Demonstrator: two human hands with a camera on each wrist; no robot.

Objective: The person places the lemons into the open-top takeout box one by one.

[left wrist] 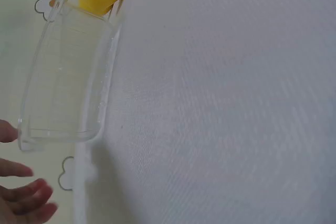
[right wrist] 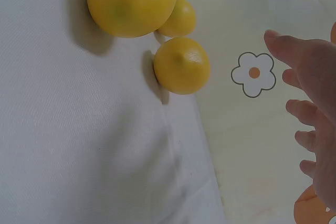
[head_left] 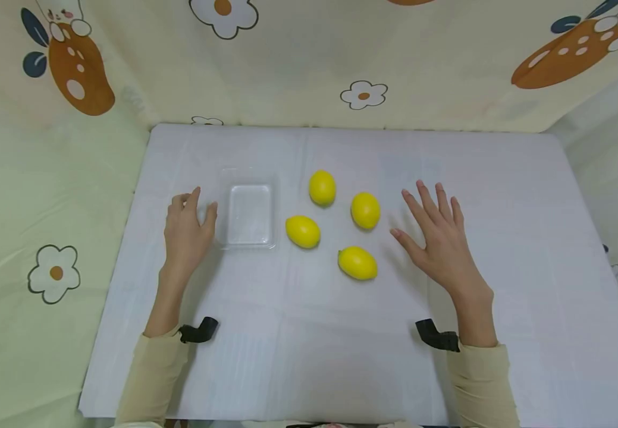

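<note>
While the right hand (head_left: 437, 241) is held with fingers spread and nothing gripped, the left hand (head_left: 187, 229) is loosely bent, thumb parted from forefinger. Just to the left hand's right, the clear tray (head_left: 250, 214) is set; it is judged light, thin-walled and easily flexed, best taken by the rim. The lemons (head_left: 365, 210), left of the right hand, are judged firm and prone to roll, so best cupped around the middle. All four are shown from the head; the tray's wall depth is revealed by the left wrist view.
</note>
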